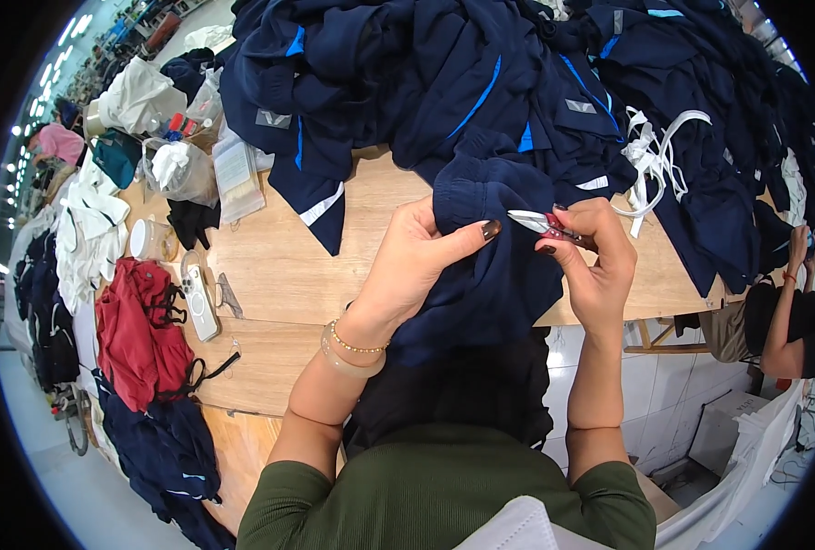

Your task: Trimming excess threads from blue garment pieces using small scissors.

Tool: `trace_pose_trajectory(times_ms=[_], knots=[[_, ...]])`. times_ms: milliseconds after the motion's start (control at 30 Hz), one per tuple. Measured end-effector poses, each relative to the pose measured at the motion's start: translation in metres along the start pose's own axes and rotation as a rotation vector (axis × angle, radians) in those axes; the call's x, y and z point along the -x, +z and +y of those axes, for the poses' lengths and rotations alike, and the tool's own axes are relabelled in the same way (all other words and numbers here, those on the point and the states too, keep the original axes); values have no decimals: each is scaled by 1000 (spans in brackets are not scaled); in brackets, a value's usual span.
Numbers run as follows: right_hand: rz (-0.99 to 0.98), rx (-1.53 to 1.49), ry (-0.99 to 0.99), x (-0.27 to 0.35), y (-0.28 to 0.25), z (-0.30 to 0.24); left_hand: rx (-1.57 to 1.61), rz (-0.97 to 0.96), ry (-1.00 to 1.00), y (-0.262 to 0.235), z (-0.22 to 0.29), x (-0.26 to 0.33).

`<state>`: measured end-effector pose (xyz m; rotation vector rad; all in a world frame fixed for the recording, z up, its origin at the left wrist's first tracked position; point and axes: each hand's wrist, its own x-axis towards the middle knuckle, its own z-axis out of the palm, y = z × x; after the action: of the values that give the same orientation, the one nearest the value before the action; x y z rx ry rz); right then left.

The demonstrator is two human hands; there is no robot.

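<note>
My left hand [412, 247] is closed on a navy garment [494, 188], gripping it by a gathered, elastic-looking edge with the thumb on top. The rest of that cloth hangs down over the table's front edge toward my lap. In my right hand [600, 252] is a pair of thread snips [540, 222] with silver blades and dark red handles. Their blades point left, close beside the gathered edge and my left thumb. Whether they touch the cloth or a thread, I cannot tell.
Navy garments with blue trim [407, 73] are heaped across the wooden table [288, 284]. White straps [650, 165] lie on them at right. On the left are a phone [200, 302], a round jar [151, 240], a red garment [137, 330] and plastic bags [183, 170]. Another person [783, 321] works at far right.
</note>
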<state>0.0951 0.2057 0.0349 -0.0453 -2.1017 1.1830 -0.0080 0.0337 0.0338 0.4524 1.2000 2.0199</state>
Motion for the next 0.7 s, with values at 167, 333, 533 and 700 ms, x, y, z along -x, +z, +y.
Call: trace_pose_trajectory(times_ms=[167, 333, 533, 700], knots=[[-64, 52, -74, 0, -1, 6, 4, 10, 22, 3, 0, 1], [-87, 60, -81, -1, -1, 3, -12, 0, 17, 2, -1, 0], [179, -232, 17, -1, -4, 6, 35, 51, 39, 8, 6, -4], [-54, -954, 262, 4, -11, -13, 385, -411, 248, -3, 26, -25]])
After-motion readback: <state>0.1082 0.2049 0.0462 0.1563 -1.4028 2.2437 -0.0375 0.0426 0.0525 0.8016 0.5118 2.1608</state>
